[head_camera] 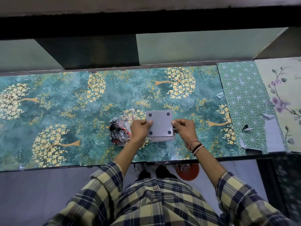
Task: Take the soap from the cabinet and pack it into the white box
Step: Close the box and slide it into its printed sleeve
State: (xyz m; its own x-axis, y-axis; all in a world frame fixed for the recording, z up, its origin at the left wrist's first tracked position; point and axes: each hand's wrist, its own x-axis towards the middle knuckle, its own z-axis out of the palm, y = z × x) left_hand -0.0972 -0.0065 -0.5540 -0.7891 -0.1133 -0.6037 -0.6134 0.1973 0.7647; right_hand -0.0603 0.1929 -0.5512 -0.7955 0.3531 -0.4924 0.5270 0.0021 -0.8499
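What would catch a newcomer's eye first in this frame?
Most striking is the teal table cover printed with gold-flowered trees, filling the middle of the view. At its centre the left hand and right hand hold a flat grey box by its side edges, four dark dots at its corners. Just left of it, partly behind the left hand, lies a shiny wrapper with script lettering.

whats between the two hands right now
In the head view, the white box lies between them: a flat square with four dark dots on its upper face. The left hand and the right hand each grip one side edge.
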